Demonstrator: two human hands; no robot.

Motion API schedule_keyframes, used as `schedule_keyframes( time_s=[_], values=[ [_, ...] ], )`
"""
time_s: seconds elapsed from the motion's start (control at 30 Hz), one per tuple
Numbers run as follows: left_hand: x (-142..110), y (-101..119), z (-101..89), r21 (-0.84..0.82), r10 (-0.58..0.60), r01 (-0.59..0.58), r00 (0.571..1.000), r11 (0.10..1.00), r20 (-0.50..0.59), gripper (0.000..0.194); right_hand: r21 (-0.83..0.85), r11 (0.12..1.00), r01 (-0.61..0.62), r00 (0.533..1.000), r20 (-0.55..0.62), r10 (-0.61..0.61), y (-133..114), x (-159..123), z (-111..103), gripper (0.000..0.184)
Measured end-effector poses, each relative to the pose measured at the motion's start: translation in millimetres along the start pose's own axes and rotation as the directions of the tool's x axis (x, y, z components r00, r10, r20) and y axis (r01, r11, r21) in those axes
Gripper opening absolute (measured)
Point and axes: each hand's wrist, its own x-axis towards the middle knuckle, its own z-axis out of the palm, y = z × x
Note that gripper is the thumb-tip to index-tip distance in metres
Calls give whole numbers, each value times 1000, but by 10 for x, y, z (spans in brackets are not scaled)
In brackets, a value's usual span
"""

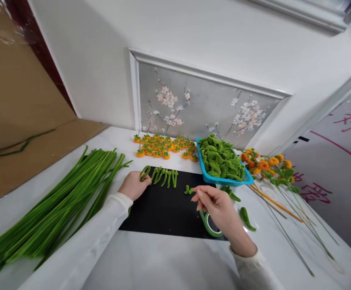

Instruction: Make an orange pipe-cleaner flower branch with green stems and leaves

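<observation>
My left hand [135,185] is closed at the left edge of the black mat [166,211], with a bent green pipe cleaner loop [145,172] at its fingertips. Right beside it, several short green pipe cleaner pieces [165,177] with knotted tops lie in a row on the mat. My right hand [213,201] is closed in a pinch over the mat's right side. A small green looped pipe cleaner piece [187,189] shows at its thumb and fingertips. Below this hand is a roll of green tape [213,228], partly hidden by it.
Long green pipe cleaners [63,205] lie bundled at the left. Several small orange flower pieces [157,147] stand near the wall. A blue basket [205,177] holds green leaf shapes [220,159]. Orange flowers on stems [262,164] and a loose green leaf [247,219] lie right.
</observation>
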Motion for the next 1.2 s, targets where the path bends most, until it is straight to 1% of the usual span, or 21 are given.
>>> schedule_keyframes(
  time_s=[0.1, 0.23, 0.37, 0.5, 0.73, 0.83, 0.97, 1.07, 1.13, 1.2],
  values=[
    [17, -14, -8, 15, -9, 9, 1000, 1000, -30, 19, -11, 1000, -5, 1000, 15, 5, 1, -5, 8, 31],
    [47, 39, 4, 65, -7, 12, 997, 998, -81, 19, 10, 1000, -10, 999, 41, 9, 15, -7, 33, 31],
    [77, 84, 52, 110, 16, -9, 998, 994, -68, 18, 10, 1000, -7, 998, 61, 6, 42, -6, 54, 29],
    [93, 71, 89, 133, 26, -19, 998, 991, -52, 18, 0, 1000, -22, 997, 70, 22, 71, -8, 60, 29],
    [58, 73, 61, 106, 29, -27, 999, 994, -21, 17, -40, 999, -33, 997, 63, 36, 67, -7, 42, 28],
    [21, 98, 37, 56, 22, -22, 1000, 998, -6, 16, -86, 996, -28, 998, 54, 33, 61, 0, 21, 30],
    [4, 100, 1, -62, -18, 17, 1000, 998, -24, 11, -175, 985, -11, 1000, 24, 15, 67, 11, -57, 32],
    [9, 95, -24, -202, -55, 42, 997, 979, -59, 8, -311, 950, -20, 996, -84, -6, 82, 28, -177, 31],
    [-6, 131, -43, -323, -71, 46, 995, 945, -65, 14, -400, 915, -50, 983, -183, -27, 92, 41, -272, 30],
    [-48, 216, -71, -441, -67, 46, 997, 896, -31, 25, -493, 866, -78, 963, -263, -64, 96, 51, -355, 28]
  ],
)
